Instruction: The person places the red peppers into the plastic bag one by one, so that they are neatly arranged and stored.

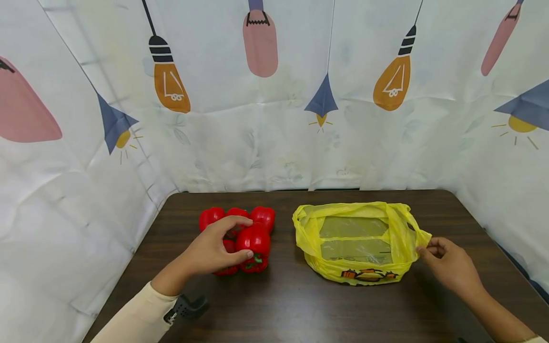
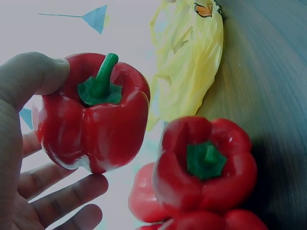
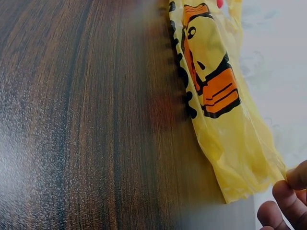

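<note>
My left hand (image 1: 210, 247) grips a red bell pepper (image 2: 93, 129) with a green stem, the thumb at its top edge and the fingers round the far side. In the left wrist view this pepper stands higher than the other red bell peppers (image 2: 206, 167) clustered beside it. On the right, a yellow plastic bag (image 1: 356, 274) lies with its mouth spread wide and its handles up. My right hand (image 1: 452, 264) pinches the bag's right edge between thumb and fingers. An orange and black print shows on the bag's front.
Both hands work over a dark wood-grain table (image 1: 274, 314). A white curtain (image 1: 266, 143) printed with lamps hangs behind it and along the sides. A dark band (image 1: 186, 307) sits on my left wrist.
</note>
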A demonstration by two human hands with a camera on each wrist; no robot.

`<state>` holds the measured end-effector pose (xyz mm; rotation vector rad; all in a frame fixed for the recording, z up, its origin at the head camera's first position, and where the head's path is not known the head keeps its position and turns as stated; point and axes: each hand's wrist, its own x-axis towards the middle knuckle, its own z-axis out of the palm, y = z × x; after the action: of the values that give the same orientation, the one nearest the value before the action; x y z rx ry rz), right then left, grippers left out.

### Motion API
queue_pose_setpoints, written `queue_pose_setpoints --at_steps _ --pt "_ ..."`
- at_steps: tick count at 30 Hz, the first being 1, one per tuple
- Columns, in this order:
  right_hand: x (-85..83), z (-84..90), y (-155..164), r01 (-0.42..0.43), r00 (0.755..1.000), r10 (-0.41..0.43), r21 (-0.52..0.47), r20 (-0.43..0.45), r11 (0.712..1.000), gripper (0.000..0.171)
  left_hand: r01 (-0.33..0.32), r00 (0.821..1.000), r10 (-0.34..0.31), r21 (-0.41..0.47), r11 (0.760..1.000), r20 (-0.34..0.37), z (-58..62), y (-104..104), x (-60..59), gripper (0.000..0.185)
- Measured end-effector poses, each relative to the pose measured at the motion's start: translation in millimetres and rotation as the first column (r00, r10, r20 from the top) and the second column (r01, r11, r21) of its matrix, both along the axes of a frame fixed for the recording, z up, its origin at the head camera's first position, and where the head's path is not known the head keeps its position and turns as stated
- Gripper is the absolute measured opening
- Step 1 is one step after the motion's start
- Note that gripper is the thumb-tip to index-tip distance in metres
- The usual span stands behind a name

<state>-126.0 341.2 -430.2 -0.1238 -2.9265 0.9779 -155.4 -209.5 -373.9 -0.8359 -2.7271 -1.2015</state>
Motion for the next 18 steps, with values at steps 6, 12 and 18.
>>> queue_pose_setpoints --at_steps 6,12,18 --pt "-0.7 -1.0 -1 0.001 1.0 -0.001 -0.002 0.001 1.0 0.061 0.03 1.0 -0.03 -0.012 0.999 0.007 1.1 9 -0.9 0.061" --pt "-0.5 -0.8 -1 -0.001 1.0 0.001 -0.001 -0.001 1.0 0.06 0.048 0.999 -0.048 -0.022 0.999 0.003 0.9 17 -2.5 0.063" --pt "0.4 0.6 -2 -0.007 1.0 0.007 -0.004 -0.005 1.0 0.059 0.074 0.997 -0.073 -0.009 0.997 0.015 1.0 28 -3.9 0.062"
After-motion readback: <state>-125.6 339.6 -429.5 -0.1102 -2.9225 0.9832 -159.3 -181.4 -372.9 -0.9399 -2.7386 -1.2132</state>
